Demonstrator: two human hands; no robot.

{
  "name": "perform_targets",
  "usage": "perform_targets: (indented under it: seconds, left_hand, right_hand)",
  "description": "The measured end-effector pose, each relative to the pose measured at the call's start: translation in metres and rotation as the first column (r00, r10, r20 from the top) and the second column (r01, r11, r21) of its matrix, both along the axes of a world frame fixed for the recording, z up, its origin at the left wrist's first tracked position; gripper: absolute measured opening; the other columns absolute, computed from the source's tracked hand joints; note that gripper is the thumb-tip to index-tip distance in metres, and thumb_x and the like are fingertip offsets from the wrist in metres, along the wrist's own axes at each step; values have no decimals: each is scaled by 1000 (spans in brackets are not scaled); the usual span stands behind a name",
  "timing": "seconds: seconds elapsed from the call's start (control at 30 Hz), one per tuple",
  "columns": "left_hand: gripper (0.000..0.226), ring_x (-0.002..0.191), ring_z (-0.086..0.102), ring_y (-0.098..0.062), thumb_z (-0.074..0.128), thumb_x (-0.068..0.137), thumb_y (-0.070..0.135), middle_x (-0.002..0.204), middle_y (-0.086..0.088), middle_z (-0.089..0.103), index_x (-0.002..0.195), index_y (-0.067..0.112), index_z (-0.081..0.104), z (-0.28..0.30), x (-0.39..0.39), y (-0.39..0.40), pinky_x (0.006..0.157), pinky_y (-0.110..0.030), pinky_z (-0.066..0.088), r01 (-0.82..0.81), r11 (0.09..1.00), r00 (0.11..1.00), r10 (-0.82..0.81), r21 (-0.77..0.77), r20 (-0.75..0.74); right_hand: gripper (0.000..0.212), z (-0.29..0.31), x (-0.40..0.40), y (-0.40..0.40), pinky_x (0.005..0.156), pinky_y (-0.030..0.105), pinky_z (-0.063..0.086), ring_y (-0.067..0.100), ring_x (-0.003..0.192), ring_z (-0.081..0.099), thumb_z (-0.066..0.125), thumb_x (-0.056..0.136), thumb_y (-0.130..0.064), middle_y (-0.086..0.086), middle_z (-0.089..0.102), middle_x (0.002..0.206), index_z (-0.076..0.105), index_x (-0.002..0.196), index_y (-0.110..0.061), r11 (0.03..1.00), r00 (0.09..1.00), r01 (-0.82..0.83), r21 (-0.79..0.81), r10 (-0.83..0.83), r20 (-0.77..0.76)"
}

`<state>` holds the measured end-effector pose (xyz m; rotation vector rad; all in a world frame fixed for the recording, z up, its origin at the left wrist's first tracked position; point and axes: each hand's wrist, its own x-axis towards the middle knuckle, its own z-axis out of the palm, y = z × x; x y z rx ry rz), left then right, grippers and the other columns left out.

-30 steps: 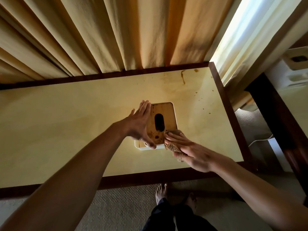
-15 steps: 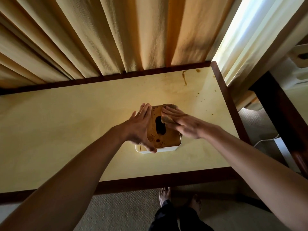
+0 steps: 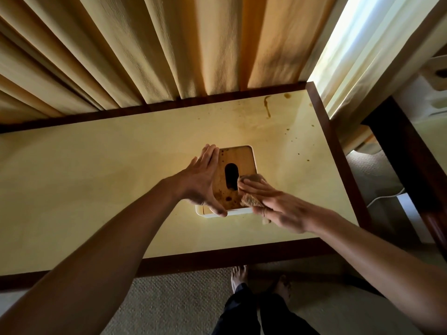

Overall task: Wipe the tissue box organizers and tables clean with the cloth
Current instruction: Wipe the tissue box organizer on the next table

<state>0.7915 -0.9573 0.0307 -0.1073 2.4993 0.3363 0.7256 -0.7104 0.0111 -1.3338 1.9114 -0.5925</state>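
The left hand (image 3: 202,182) covers the left side of the box (image 3: 238,163), fingers straight and together along that side, thumb hooked over the near white rim, so the left wall and near-left corner are hidden. The right hand (image 3: 275,204) lies flat on the cloth (image 3: 251,201), pressing it onto the near-right part of the wooden lid; most of the cloth is hidden under the fingers, with only a crumpled brown edge showing, and a scrap pokes out below the palm. The dark slot (image 3: 231,176) in the lid is partly covered at its near end by the cloth. Dark spots (image 3: 228,199) mark the lid's near part. The box stands right of the middle of the counter (image 3: 96,177), nearer the front edge than the back. A brown streak (image 3: 267,107) and specks lie by the far-right corner. The counter's left end runs out of view. Curtains (image 3: 169,49) hang against the back edge; a second counter (image 3: 411,151) at right is cut off.
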Motion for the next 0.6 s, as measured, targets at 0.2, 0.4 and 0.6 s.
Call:
perform_targets:
  seconds: [0.2, 0.4, 0.6]
  left_hand:
    - [163, 137, -43, -18, 77, 53, 79, 154, -2, -44, 147, 10, -37, 3, 0, 1, 117, -39, -12, 9, 1000, 1000, -9, 2, 10]
    - [163, 138, -43, -18, 78, 53, 78, 154, 1, -45, 146, 13, -38, 2, 0, 0, 115, -38, -9, -3, 1000, 1000, 3, 14, 16]
    - [162, 139, -43, -19, 79, 54, 77, 155, -1, -43, 148, 12, -36, 5, 0, 1, 115, -38, -9, 13, 1000, 1000, -14, 7, 8]
  right_hand:
    - [55, -3, 14, 14, 117, 19, -11, -12, 141, -17, 36, 104, -34, -20, -5, 158, 10, 152, -29, 999, 999, -41, 15, 41, -15]
    - [58, -5, 3, 2, 118, 20, -12, -10, 142, -18, 35, 104, -33, -14, -9, 160, 7, 153, -25, 999, 996, -35, -6, 35, -87]
    - [61, -8, -26, -33, 121, 26, -8, -2, 145, -18, 30, 103, -42, -9, -9, 161, 5, 155, -22, 998, 981, 65, -16, -67, -180]
